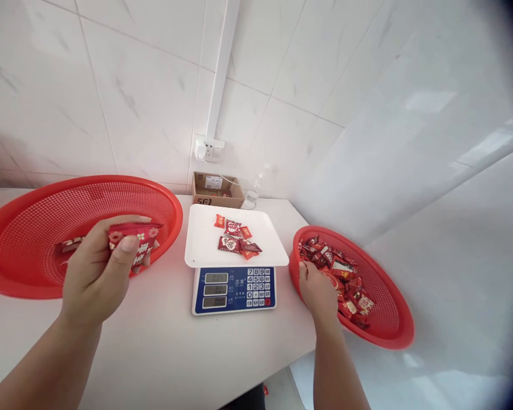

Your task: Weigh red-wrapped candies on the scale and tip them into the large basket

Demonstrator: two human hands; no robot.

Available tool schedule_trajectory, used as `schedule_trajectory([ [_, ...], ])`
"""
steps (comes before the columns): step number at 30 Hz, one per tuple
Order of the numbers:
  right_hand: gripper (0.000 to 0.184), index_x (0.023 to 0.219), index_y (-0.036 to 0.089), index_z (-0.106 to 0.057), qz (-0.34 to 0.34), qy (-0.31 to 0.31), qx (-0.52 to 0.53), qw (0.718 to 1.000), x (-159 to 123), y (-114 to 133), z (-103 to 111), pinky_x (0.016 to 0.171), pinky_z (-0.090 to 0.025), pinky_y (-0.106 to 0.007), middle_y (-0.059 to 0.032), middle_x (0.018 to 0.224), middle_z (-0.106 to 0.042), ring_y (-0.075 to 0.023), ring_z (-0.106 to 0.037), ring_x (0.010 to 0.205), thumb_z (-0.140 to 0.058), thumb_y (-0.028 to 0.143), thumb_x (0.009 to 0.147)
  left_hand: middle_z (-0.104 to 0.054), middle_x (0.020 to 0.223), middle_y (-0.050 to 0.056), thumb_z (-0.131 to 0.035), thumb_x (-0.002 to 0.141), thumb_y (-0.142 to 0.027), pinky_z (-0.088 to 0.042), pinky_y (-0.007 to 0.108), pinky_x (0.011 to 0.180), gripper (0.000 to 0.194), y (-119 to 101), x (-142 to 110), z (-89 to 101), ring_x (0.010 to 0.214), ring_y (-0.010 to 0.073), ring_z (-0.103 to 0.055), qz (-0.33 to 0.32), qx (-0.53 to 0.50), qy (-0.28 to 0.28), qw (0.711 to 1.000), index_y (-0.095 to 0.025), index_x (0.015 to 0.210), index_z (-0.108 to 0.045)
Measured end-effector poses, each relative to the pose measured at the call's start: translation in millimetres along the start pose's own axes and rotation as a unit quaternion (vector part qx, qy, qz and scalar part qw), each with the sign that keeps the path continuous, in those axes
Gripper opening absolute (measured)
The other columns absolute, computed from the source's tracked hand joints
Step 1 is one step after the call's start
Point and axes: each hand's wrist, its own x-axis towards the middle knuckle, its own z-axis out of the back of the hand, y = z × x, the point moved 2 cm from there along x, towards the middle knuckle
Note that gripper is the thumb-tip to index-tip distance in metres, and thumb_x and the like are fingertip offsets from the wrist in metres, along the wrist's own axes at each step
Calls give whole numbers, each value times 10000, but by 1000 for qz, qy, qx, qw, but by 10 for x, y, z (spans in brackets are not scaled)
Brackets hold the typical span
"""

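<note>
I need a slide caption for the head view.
Left hand holds a red packet, right hand at a basket of packets, scale between them.

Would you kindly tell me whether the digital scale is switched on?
The digital scale is on: dark digits show on its three displays.

I'm seeing free room running across the near tabletop (154,359); the scale (239,291) is blocking the middle, while the left basket (132,200) and right basket (391,310) are walling the sides.
</note>
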Motion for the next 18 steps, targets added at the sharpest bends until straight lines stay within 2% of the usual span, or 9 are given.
schedule_trajectory([
  [4, 476, 1217, 166, -540, -5, -2, -6, 1000, -11, 16, -1, 744, -464, -365, -150, 1047, -677, -272, -639, 948, -195, 359, 952, -608, 800, 10, -579, 840, -381, -505, 202, 467, 232, 46, 1, -3, 614, 114, -578, 24, -16, 21, 999, -244, 1024, -614],
  [7, 471, 1214, 177, -539, -5, -3, -2, 1000, 4, 8, -14, 745, -467, -371, -147, 1056, -673, -271, -641, 943, -196, 366, 952, -593, 832, -6, -576, 843, -363, -514, 212, 500, 234, 98, 9, -42, 608, 105, -573, 41, -23, 52, 998, -270, 1054, -534],
  [9, 472, 1215, 178, -539, -1, -4, 0, 1000, 13, 0, -24, 745, -468, -376, -149, 1066, -669, -274, -639, 950, -193, 363, 952, -592, 933, -1, -558, 853, -347, -540, 245, 581, 239, 141, 2, -98, 691, 118, -602, 63, -23, 84, 994, -289, 1063, -459],
  [13, 462, 1197, 181, -549, 17, -15, -1, 1000, 22, -23, -40, 735, -468, -369, -136, 1088, -665, -264, -646, 921, -199, 362, 956, -559, 1130, 54, -468, 887, -353, -529, 337, 807, 231, 186, -66, -311, 989, 175, -594, 79, 91, 191, 974, -265, 1095, -418],
  [16, 458, 1175, 175, -562, 36, -21, -2, 999, 23, -38, -51, 712, -470, -360, -129, 1089, -667, -263, -649, 897, -200, 352, 958, -596, 1080, 70, -378, 915, -377, -517, 349, 806, 259, 201, -120, -554, 985, 197, -592, 42, 175, 309, 934, -240, 1104, -489],
  [18, 463, 1172, 168, -566, 40, -19, -3, 999, 21, -47, -54, 694, -470, -363, -136, 1067, -673, -269, -652, 876, -196, 346, 959, -604, 1080, 68, -325, 929, -366, -508, 352, 817, 288, 238, -114, -722, 979, 201, -591, 9, 212, 361, 908, -246, 1081, -538],
])
